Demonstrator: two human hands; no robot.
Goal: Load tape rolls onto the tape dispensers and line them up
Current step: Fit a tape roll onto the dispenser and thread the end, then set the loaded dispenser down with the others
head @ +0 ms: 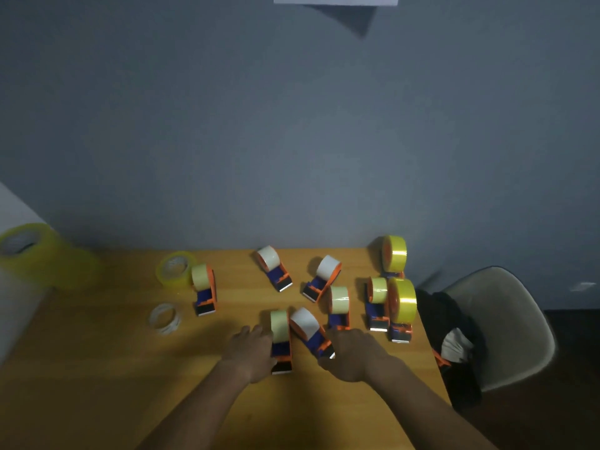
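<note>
the left hand point(251, 352) is lying flat against the left side of the upright dispenser point(281, 341), fingers released; the right hand point(352, 357) is grasping the tilted dispenser point(311, 331), which is slanting far-left across the surface point(130, 368).

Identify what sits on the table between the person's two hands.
Head view: two loaded dispensers, one beside the left hand, one tilted by the right hand.

Left hand point(250, 350) flat, fingers extended, right hand point(352, 355) curled, both forearms outstretched
</note>
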